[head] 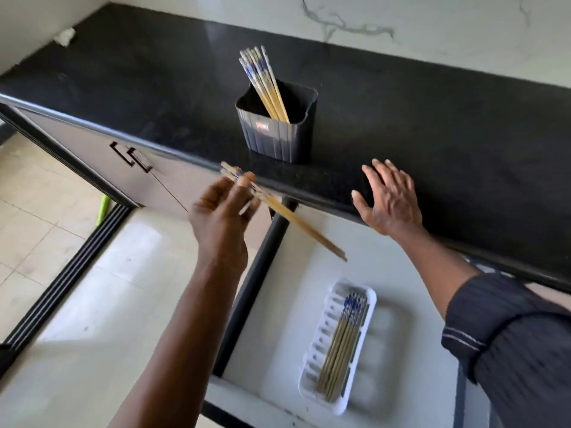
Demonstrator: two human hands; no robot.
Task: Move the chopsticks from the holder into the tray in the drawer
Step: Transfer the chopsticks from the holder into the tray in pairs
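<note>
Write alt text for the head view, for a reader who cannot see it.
A person's left hand carries a few chopsticks above an open drawer, where a white tray already holds several more. The right hand rests open on the black countertop edge, near a dark holder with the remaining chopsticks leaning inside.

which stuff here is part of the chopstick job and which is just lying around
Job:
- chopsticks in the left hand
- chopsticks in the holder
- white tray in the open drawer, some chopsticks already in it

Lying about:
- crumpled white scrap in the counter corner
- green thing on the floor
</note>
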